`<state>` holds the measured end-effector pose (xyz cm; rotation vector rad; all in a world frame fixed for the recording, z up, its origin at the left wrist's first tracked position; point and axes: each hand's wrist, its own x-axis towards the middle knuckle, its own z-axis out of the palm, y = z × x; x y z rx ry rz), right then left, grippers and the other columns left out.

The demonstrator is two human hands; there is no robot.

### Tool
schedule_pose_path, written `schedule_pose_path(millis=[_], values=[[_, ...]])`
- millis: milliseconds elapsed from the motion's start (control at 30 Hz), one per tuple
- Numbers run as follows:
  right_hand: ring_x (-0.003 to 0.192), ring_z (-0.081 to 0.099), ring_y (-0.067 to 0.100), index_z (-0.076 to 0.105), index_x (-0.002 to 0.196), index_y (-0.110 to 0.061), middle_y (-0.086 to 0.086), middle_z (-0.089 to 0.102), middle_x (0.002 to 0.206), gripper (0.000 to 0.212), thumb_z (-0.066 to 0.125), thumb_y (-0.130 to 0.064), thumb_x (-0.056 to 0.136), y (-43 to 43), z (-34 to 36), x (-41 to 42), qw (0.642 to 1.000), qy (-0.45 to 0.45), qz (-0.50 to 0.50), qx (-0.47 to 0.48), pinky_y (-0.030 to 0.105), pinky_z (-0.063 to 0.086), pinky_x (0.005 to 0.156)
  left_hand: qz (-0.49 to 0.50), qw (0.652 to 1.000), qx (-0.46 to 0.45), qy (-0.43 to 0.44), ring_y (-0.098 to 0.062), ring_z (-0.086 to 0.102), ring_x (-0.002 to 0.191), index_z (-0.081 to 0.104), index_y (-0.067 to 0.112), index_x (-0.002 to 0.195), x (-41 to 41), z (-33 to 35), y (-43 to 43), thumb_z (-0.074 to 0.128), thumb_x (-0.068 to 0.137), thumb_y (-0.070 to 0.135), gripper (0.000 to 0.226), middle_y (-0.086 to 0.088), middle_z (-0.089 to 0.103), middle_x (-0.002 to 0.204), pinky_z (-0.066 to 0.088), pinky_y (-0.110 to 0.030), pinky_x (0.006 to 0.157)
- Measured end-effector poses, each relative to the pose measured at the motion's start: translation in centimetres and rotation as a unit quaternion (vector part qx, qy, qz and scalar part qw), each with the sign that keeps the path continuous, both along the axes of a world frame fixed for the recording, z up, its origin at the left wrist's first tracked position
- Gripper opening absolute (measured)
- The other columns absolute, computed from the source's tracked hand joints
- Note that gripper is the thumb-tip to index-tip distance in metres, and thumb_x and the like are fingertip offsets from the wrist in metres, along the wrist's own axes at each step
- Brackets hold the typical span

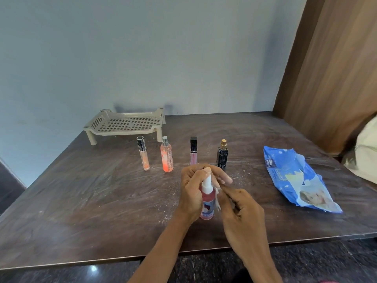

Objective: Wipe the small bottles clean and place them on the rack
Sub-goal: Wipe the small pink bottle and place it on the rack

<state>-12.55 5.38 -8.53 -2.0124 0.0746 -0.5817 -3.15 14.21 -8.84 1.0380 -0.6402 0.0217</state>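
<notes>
Pink plastic spray bottle [207,203] with a white nozzle: held upright over the near middle of the dark brown wooden desk [81,201]. Whether its base touches the desk cannot be told.

Left hand [191,193]: wrapped round the bottle from the left, fingers curled over the neck and nozzle.

Right hand [242,215]: fingers curled, a crumpled white wipe [218,201] pinched in them and pressed against the bottle's right side.

Four further bottles are stood upright in a row on the desk, beyond the hands, toward the far edge. Left to right:
- clear tube of orange liquid [143,156] with a black cap
- orange-pink glass bottle [167,158] with a silver sprayer
- pink gloss tube [193,154] with a black cap
- dark square bottle [222,157] with a gold sprayer

The beige perforated plastic rack [124,123] is set on short legs near the far left corner, against the wall. The two left-hand bottles of the row are placed just in front of it.

A blue plastic wipes packet [295,178] is laid flat near the right edge, well apart from the hands.
</notes>
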Motion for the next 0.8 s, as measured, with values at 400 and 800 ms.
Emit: schedule_pose_path(millis=[400, 800], values=[[0.067, 0.053, 0.008, 0.064, 0.086, -0.044, -0.006, 0.058, 0.07, 0.022, 0.058, -0.024, 0.092, -0.4, -0.8, 0.3, 0.999, 0.024, 0.007, -0.021, 0.018, 0.042, 0.057, -0.022, 0.999, 0.027, -0.014, -0.023, 0.07, 0.076, 0.068, 0.007, 0.053, 0.1, 0.0, 0.2, 0.046, 0.084, 0.023, 0.041, -0.006, 0.075, 0.071, 0.054, -0.032, 0.079], [0.087, 0.061, -0.006, 0.07, 0.099, -0.037, -0.013, 0.068, 0.088, 0.02, 0.064, -0.02, 0.089, -0.3, -0.2, -1.2, 0.994, -0.041, -0.091, 0.052, 0.002, 0.041, 0.071, 0.131, 0.949, 0.287, 0.007, 0.004, 0.063, 0.103, 0.037, 0.043, 0.146, -6.0, 0.0, 5.5, 0.059, 0.094, 0.041, 0.056, 0.03, 0.066, 0.114, 0.05, -0.015, 0.089]])
